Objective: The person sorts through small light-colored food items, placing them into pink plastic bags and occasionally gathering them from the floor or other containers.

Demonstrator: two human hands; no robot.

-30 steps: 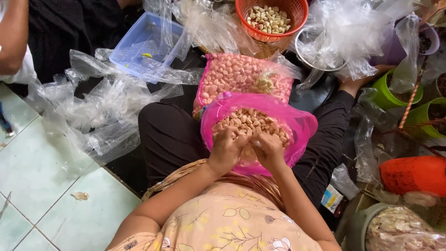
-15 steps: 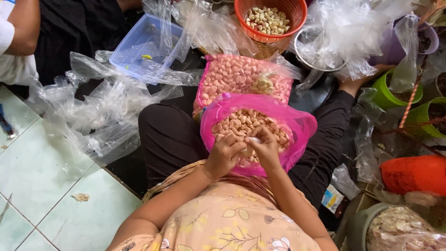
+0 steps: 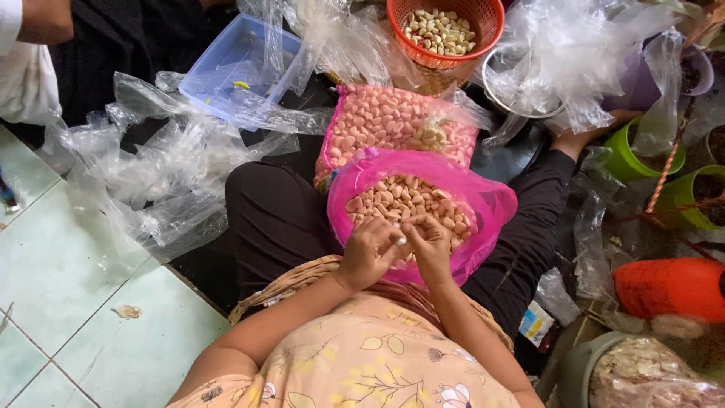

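Pale green floor tiles (image 3: 53,257) fill the lower left, with crumpled clear plastic (image 3: 158,181) and a blue tub (image 3: 234,64) above them. At centre, the left hand (image 3: 368,253) and right hand (image 3: 430,245) meet fingertip to fingertip, pinching one white clove (image 3: 402,241) over a pink bag (image 3: 483,200) of cloves (peeled or not, I cannot tell). Another pink bag (image 3: 377,125) lies above, an orange basket (image 3: 483,19) at top, green pots (image 3: 676,193) at right.

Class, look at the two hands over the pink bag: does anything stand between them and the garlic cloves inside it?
Nothing visible does. The left hand and right hand sit directly over the open pink bag of garlic cloves, pinching one pale clove between them.
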